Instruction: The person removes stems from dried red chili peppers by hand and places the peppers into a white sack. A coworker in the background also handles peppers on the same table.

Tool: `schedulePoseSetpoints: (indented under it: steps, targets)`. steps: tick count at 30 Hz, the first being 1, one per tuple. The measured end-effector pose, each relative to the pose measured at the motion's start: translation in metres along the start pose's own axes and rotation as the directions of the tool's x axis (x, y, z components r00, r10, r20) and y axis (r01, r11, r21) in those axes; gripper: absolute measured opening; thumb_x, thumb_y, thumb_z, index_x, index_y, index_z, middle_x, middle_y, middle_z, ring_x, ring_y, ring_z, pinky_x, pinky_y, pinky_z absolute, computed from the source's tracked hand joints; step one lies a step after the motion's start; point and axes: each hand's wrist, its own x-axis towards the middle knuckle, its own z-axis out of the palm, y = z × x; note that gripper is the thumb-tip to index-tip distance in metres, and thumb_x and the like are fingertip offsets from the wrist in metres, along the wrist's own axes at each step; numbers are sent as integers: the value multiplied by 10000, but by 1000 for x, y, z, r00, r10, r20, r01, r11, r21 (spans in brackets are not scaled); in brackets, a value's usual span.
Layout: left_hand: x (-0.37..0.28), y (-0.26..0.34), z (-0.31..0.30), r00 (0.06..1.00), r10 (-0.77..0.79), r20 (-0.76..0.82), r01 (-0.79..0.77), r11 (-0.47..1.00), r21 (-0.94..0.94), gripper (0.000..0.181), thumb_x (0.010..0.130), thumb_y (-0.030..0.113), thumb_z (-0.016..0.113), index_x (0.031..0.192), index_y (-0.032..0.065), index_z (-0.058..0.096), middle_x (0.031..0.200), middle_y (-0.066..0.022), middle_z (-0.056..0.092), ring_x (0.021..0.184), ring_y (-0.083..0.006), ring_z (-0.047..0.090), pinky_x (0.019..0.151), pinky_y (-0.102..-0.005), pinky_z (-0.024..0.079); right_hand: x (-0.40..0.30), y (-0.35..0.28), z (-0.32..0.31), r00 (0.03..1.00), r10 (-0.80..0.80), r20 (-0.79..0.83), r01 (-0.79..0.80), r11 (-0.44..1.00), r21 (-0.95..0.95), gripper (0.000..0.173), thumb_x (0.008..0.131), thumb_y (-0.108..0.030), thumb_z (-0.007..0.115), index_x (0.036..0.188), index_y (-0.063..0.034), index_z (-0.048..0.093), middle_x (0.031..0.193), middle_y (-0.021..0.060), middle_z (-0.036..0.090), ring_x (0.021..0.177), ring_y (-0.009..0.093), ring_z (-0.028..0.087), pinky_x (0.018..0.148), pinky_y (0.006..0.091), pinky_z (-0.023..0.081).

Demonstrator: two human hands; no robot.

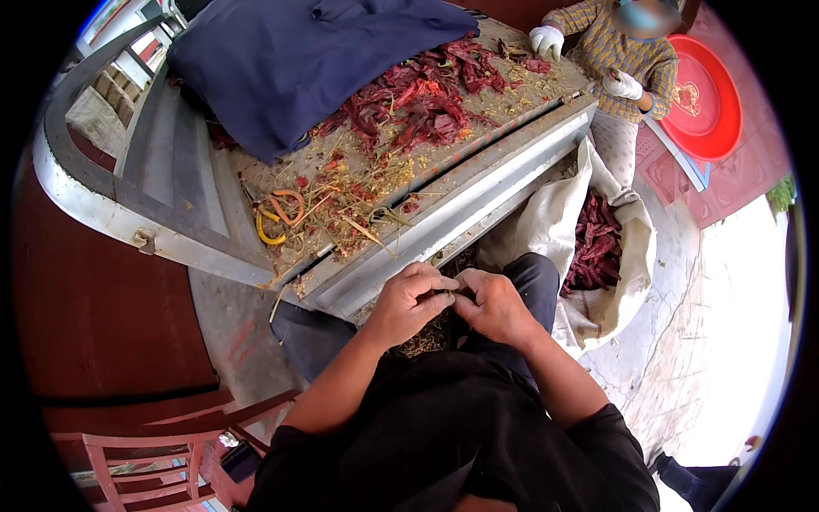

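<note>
My left hand [409, 301] and my right hand [496, 304] meet above my lap. Thumbs and forefingers of both pinch together on a small greenish plant piece [452, 293], mostly hidden by the fingertips. Just beyond my hands runs the metal edge [448, 201] of a truck-bed-like platform. On its surface lies a heap of dried red chili peppers [429, 105], partly under a dark blue cloth [307, 64]. Stem bits, yellow seeds and straw litter [358, 205] are strewn nearer to me. Below my hands, more dark plant litter [425, 339] shows between my legs.
A white woven sack [640, 275] holding dried red chilies [595, 243] stands by my right knee. Across the platform's far right, a person [617, 57] in white gloves handles something small. Behind them is a red basin [707, 128]. A wooden chair [153, 473] stands lower left.
</note>
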Motion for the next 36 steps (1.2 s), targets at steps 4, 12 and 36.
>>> schedulePoseSetpoints:
  steps: [4,12,36]
  targets:
    - [0,6,-4,999,32,-8,-30,991,127,100,874,74,742,967,38,741,897,-105,703,827,-272,688,753,-354,548,2,3,-2,987,-162,3,160,969,-187,260,922,-280,668,1006,-33,660,926,165,662,903,393,652,788,481,525]
    - [-1,2,-7,994,-13,-105,19,998,56,93,935,87,710,953,-3,692,853,-72,691,747,-184,655,683,-309,526,16,9,8,920,-390,35,389,901,-194,212,955,-258,645,966,-46,652,878,149,633,872,372,633,747,468,528]
    - [99,-4,-50,991,52,-124,90,429,899,145,894,213,702,978,108,756,953,-104,677,919,-322,649,833,-442,499,-55,123,-105,760,230,-608,-254,966,49,349,941,-159,691,1212,58,663,977,172,731,871,224,705,809,346,556]
